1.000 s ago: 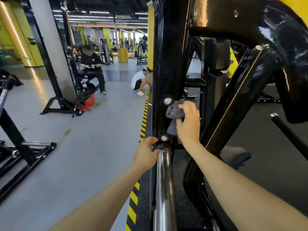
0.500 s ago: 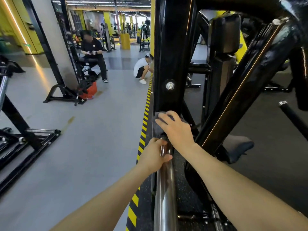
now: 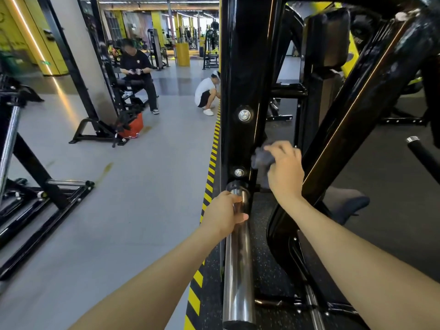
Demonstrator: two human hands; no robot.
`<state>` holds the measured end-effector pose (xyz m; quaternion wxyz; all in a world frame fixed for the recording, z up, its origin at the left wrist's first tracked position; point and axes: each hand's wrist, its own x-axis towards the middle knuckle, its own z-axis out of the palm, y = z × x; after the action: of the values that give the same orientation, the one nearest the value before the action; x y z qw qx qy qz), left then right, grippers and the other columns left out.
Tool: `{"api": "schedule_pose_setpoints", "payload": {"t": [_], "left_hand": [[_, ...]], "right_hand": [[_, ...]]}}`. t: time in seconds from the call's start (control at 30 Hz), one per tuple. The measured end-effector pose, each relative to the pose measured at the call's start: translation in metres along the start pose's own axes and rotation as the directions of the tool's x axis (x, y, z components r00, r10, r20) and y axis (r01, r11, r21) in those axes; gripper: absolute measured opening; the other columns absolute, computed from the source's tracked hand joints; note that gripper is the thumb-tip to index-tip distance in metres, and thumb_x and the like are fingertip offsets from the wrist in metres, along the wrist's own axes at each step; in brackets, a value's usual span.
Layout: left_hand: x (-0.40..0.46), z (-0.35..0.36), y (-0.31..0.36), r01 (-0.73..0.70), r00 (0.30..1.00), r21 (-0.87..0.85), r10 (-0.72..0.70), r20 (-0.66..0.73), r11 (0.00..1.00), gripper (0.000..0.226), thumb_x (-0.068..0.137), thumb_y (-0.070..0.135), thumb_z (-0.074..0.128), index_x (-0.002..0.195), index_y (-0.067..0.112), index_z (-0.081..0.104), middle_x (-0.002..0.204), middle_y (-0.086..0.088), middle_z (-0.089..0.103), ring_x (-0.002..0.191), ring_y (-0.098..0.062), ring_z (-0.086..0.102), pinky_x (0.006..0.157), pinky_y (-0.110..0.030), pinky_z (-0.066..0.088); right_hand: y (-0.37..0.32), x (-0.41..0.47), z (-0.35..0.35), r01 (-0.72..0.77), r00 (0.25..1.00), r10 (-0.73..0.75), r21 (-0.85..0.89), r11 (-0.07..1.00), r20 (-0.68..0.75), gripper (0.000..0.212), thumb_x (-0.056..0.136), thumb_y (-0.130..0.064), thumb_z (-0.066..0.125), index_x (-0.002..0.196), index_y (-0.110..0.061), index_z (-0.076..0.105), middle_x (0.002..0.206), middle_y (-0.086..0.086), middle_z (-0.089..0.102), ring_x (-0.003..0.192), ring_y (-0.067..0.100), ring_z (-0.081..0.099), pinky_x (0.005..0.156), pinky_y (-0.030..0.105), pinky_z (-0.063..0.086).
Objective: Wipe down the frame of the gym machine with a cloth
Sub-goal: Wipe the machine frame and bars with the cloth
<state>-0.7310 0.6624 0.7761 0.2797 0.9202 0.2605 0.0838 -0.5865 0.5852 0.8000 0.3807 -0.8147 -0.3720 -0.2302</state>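
Cloth (image 3: 262, 158), grey and bunched, sits in the right hand (image 3: 285, 173), pressed on the right side edge of the black upright (image 3: 240, 67) of the frame, between the two bolts. Upper bolt (image 3: 244, 115) above the cloth, lower bolt (image 3: 239, 172) just left of it and slightly below. Right hand grips the cloth, fingers curled over it, a bit blurred. Left hand (image 3: 225, 214) wraps around the top of the chrome bar (image 3: 238, 270), thumb across the front, just under the black collar where bar meets upright. Diagonal black beam (image 3: 357, 103) runs up to the right behind the right hand. Yellow-black stripe (image 3: 209, 175) on the floor left of the upright. Grey floor (image 3: 142, 186) beyond it. Seated person (image 3: 137, 75) and crouching person (image 3: 208, 92) in the background. Red box (image 3: 133, 126) beside another machine's base.
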Motion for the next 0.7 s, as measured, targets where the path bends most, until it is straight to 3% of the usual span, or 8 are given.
{"api": "schedule_pose_setpoints", "payload": {"t": [0.07,0.2,0.4,0.57,0.7], "left_hand": [[0.000,-0.001,0.000,-0.008,1.000,0.014,0.009,-0.007,1.000,0.052,0.088,0.027,0.065,0.136,0.017,0.050,0.130,-0.002,0.050,0.117,-0.022,0.051,0.088,-0.024,0.037],[0.000,-0.002,0.001,-0.014,1.000,0.019,0.014,0.003,1.000,0.052,0.089,0.027,0.065,0.137,0.015,0.049,0.130,-0.002,0.049,0.119,-0.021,0.050,0.087,-0.021,0.034],[0.000,-0.002,0.002,0.011,1.000,0.020,-0.012,0.028,1.000,0.052,0.088,0.027,0.066,0.137,0.015,0.050,0.129,-0.003,0.051,0.120,-0.021,0.050,0.095,-0.026,0.037],[0.000,-0.003,0.002,0.013,0.999,0.026,-0.014,0.034,1.000,0.052,0.088,0.027,0.066,0.137,0.015,0.050,0.130,-0.002,0.050,0.121,-0.020,0.050,0.093,-0.023,0.035],[0.000,-0.002,0.003,0.007,0.999,0.035,-0.008,0.033,0.999,0.051,0.088,0.028,0.065,0.136,0.016,0.051,0.130,-0.002,0.051,0.120,-0.020,0.050,0.091,-0.021,0.034]], "right_hand": [[-0.015,0.013,0.000,-0.016,0.994,0.029,0.121,0.993,-0.105,0.042,0.084,0.006,0.054,0.121,-0.011,0.060,0.124,0.005,0.053,0.115,0.022,0.044,0.085,0.025,0.040],[-0.015,-0.005,0.018,-0.145,0.989,0.151,0.202,0.969,-0.013,0.040,0.084,0.005,0.059,0.123,-0.007,0.056,0.125,0.007,0.054,0.115,0.021,0.048,0.087,0.015,0.032],[0.010,-0.029,0.033,-0.249,0.941,0.217,0.097,0.964,0.261,0.040,0.084,0.009,0.054,0.120,-0.005,0.057,0.124,0.011,0.053,0.114,0.032,0.051,0.095,0.041,0.045],[-0.001,-0.001,0.010,-0.149,0.988,0.134,0.257,0.955,0.076,0.038,0.084,0.009,0.055,0.119,-0.005,0.060,0.120,0.011,0.058,0.111,0.024,0.054,0.091,0.022,0.039],[0.002,-0.016,0.020,-0.219,0.971,0.186,0.256,0.942,0.147,0.035,0.085,0.007,0.056,0.117,-0.005,0.061,0.118,0.011,0.058,0.112,0.024,0.053,0.089,0.018,0.036]]}}
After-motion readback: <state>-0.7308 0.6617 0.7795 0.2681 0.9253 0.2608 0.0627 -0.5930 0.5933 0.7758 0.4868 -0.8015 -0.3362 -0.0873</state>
